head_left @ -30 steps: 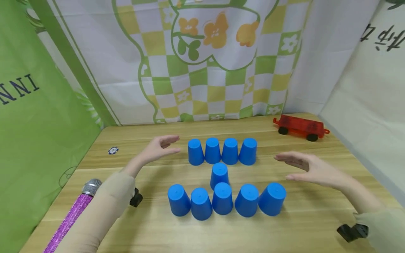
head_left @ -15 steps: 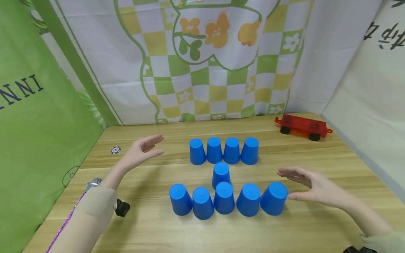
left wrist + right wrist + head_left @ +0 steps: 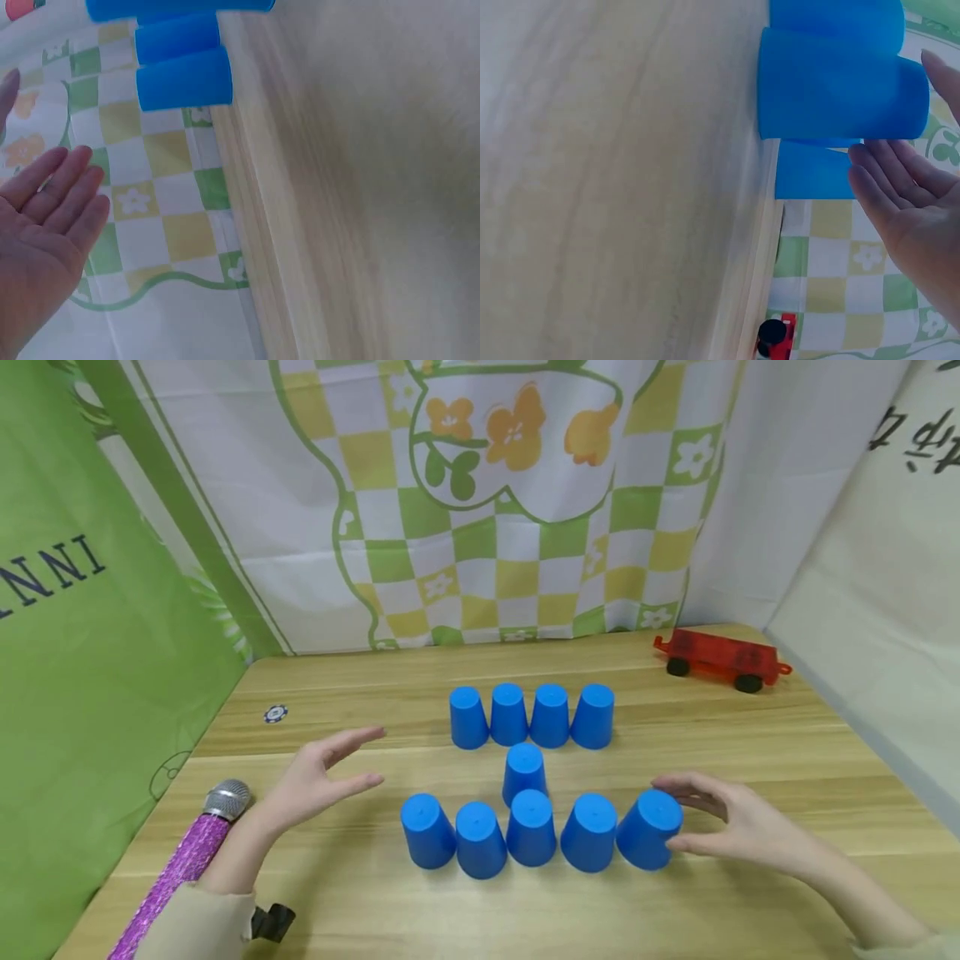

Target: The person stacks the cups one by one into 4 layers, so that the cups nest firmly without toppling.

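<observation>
Several blue cups stand upside down on the wooden table. The near row runs from its leftmost cup (image 3: 428,832) to its rightmost cup (image 3: 649,831); a single cup (image 3: 523,772) stands just behind the middle, and a far row (image 3: 509,717) lies beyond. My right hand (image 3: 738,827) is at the near row's right end, thumb and fingers spread on either side of the rightmost cup without closing round it; whether they touch it I cannot tell. Left of the near row, my left hand (image 3: 315,782) hovers with fingers spread, holding nothing.
A purple glitter microphone (image 3: 183,860) lies at the left by my forearm. A poker chip (image 3: 275,714) lies at the back left. The red toy wagon (image 3: 722,659) stands at the back right. Patterned cloth (image 3: 517,585) hangs behind the table (image 3: 360,668).
My right hand has come nearer and left, to the rightmost near cup. My left hand has drawn left, then toward the near side. The cups stand as before.
</observation>
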Demonstrator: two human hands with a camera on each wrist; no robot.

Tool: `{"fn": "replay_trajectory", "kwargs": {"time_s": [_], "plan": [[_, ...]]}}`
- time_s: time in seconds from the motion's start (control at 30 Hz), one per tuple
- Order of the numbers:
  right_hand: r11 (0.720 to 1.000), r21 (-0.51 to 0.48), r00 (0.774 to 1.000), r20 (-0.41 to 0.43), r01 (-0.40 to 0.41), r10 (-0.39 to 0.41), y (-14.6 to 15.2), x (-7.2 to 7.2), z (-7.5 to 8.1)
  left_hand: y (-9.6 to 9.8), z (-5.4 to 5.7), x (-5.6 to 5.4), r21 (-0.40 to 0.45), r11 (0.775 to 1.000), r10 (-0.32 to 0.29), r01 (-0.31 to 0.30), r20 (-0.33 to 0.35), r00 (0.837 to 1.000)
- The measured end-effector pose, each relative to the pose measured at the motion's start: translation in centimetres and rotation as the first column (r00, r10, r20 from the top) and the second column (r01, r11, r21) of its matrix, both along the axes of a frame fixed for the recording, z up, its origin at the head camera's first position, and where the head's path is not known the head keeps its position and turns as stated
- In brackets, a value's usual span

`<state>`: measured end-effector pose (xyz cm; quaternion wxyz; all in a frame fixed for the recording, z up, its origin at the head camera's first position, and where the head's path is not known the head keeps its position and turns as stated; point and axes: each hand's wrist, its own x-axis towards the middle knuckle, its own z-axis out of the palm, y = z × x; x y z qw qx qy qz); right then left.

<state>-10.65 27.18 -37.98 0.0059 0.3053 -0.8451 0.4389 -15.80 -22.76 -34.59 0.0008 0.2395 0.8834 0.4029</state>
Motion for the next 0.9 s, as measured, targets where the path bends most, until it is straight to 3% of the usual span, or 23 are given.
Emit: {"fn": "replay_trajectory", "kwargs": {"time_s": [0.17, 0.4, 0.63, 0.9], "plan": [[1.000, 0.010, 0.999, -0.041, 0.019, -0.019, -0.4, 0.1, -0.6, 1.1, -0.8, 2.0, -0.052, 0.998, 0.038, -0.040, -0.040, 0.998], [0.999, 0.021, 0.998, -0.046, 0.047, -0.046, -0.5, -0.1, -0.7, 2.3, -1.4, 3.7, -0.038, 0.999, 0.006, -0.007, -0.033, 0.999], [0.998, 0.030, 0.996, -0.075, 0.057, -0.054, -0.7, -0.1, -0.5, 3.3, -2.3, 4.2, -0.017, 1.000, 0.009, -0.009, 0.020, 1.000], [0.999, 0.018, 0.994, -0.104, 0.037, -0.035, -1.3, -0.2, -0.6, 4.5, -3.4, 4.4, 0.072, 0.997, -0.017, 0.013, 0.055, 0.998]]}}
